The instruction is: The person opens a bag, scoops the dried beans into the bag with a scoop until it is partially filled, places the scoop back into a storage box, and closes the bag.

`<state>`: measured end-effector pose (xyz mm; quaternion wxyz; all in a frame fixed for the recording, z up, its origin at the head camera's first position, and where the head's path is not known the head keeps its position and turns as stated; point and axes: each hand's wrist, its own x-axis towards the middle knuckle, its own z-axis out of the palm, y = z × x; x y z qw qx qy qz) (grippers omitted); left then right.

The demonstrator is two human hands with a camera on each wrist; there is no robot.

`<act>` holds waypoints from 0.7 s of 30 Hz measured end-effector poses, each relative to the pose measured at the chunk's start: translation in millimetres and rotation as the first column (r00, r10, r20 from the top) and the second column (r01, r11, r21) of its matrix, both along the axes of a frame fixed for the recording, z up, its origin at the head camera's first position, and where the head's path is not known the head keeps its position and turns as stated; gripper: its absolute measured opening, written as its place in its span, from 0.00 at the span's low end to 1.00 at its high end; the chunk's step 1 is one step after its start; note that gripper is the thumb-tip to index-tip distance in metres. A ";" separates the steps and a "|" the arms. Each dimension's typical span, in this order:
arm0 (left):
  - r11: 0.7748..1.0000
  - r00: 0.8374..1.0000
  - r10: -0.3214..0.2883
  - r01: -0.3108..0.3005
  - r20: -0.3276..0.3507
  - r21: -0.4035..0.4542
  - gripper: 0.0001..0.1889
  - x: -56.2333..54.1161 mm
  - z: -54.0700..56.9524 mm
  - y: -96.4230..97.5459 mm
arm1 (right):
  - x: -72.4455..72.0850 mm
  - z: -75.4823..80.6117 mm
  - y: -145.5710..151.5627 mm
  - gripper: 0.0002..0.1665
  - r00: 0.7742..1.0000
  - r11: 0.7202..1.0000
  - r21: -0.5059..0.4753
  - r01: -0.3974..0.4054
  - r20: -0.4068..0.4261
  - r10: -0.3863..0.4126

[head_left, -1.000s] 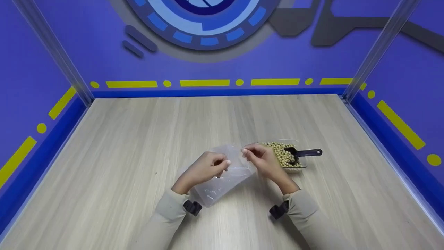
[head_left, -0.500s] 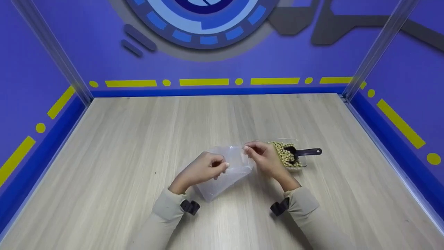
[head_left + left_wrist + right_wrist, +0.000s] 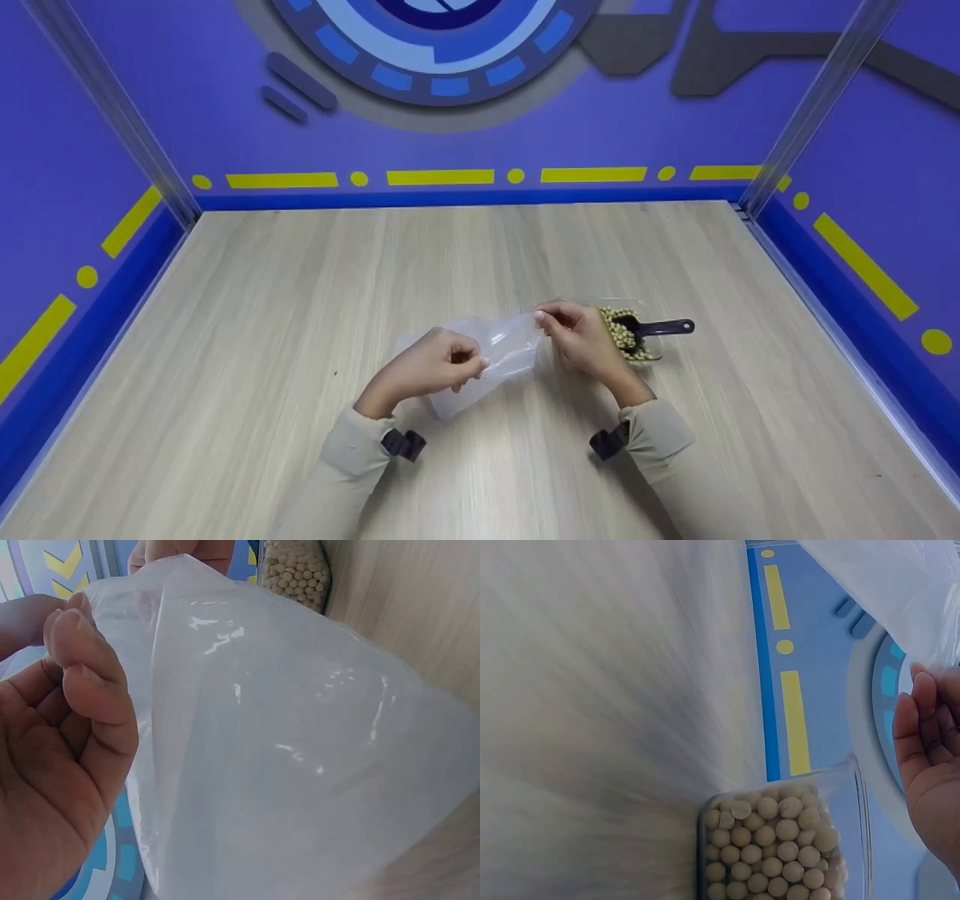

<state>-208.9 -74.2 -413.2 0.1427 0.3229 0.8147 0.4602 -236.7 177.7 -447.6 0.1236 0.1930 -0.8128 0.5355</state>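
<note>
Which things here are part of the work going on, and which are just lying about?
Part of the job:
plastic bag, pinched by left fingers and right fingers
probably also the clear tub, the round beans in it and the black scoop resting among them, all unheld

Just there:
dark speck on the table
patterned wall behind

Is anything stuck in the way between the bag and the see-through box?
Yes, the right hand. In the head view it's between the bag and the box, pinching the bag's edge. Nothing else visible is between them; the scoop's handle points away from the bag.
</note>
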 end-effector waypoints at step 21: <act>0.981 0.964 0.189 -0.178 -0.189 0.072 0.10 -3.1 -7.6 -1.4 | 14.7 21.3 4.4 0.08 0.990 0.999 -0.026 -0.039 0.136 0.042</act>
